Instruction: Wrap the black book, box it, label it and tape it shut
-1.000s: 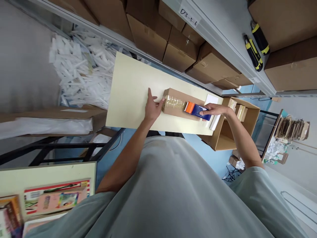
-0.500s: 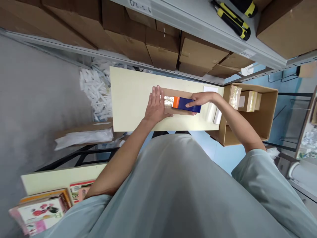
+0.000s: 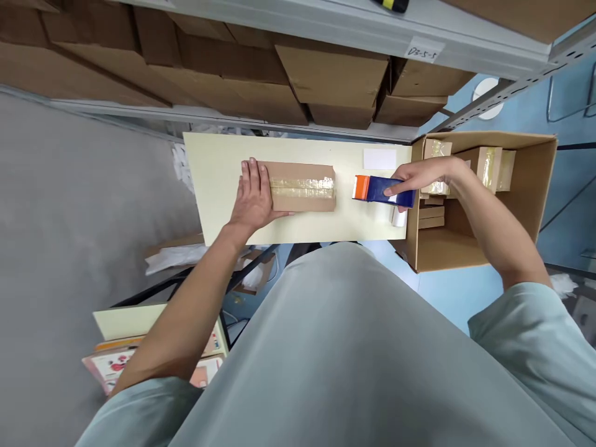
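A narrow brown cardboard box lies on the pale yellow tabletop, with a shiny strip of clear tape running lengthwise along its top. My left hand rests on the box's left end, fingers stretched out flat and thumb extended along the near side. To the right, apart from the box, my right hand is closed around a blue tape dispenser whose orange end points left toward the box. Part of the dispenser's right end is covered by my fingers.
A large open carton with smaller taped boxes inside stands at the table's right end. White labels and a white roll lie near it. A metal shelf with cardboard boxes runs behind. Magazines sit lower left.
My right hand has carried the tape dispenser rightward off the box, uncovering the taped top. My left hand stays on the box's left end. The view has shifted.
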The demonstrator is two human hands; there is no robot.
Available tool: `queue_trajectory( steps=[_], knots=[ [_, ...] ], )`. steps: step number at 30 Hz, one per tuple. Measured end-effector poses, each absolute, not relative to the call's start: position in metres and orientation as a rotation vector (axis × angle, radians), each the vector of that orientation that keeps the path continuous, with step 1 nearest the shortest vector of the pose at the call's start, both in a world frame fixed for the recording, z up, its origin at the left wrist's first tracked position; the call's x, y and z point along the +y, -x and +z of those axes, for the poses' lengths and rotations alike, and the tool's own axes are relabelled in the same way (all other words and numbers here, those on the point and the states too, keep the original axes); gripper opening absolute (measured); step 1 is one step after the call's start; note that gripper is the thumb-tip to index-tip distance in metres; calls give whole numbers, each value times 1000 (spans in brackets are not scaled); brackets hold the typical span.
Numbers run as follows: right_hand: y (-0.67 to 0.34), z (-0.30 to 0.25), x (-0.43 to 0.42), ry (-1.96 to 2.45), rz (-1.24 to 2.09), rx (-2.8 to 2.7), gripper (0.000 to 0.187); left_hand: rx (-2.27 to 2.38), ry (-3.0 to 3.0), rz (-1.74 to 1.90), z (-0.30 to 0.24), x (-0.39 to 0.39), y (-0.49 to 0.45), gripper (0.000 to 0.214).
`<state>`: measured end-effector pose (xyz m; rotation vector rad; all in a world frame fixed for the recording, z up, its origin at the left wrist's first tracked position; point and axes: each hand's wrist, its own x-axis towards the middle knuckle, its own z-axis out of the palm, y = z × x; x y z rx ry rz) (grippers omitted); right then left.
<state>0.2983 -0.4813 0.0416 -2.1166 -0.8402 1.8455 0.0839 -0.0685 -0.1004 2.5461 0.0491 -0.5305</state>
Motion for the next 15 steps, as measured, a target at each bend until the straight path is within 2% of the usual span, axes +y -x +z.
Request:
queue_trajectory(
  steps=[7, 15],
  knots=[
    [-283, -41, -469, 2120, 1864, -548, 61, 122, -2588, -531, -91, -81, -87, 160],
    [-238, -39, -413, 2538, 1663, -710, 37, 126, -2644, -583, -88, -85, -89, 163]
  ],
)
